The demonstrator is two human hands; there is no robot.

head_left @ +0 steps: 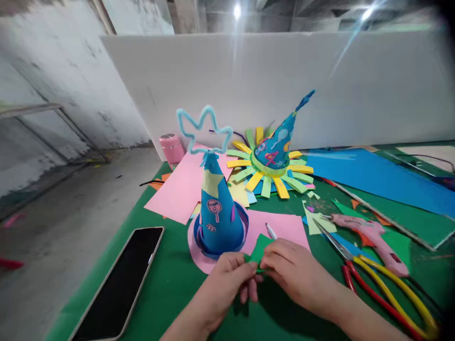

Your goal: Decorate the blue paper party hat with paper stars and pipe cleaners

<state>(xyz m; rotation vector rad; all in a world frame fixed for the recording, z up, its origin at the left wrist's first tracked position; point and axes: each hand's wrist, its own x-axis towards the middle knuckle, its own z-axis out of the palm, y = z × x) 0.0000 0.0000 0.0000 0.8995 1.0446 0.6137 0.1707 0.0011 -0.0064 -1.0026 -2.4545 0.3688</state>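
Note:
Between my two hands is a small piece of green paper (260, 246). My left hand (232, 272) pinches its left edge, fingers closed. My right hand (295, 265) grips the right side, also closed. Just behind my hands stands a blue cone hat (222, 232) on a pink round brim, with a light blue fuzzy star (194, 135) on its tip and stickers on its side. A marker (270, 231) lies behind my right hand on a pink sheet (291, 225).
A phone (119, 284) lies at left. Scissors (387, 289) and a pink glue gun (369, 232) lie at right. Farther back are a second cone hat (275, 149) with yellow and green strips, a blue sheet (377, 175) and a pink jar (172, 149). A white board (249, 85) stands behind.

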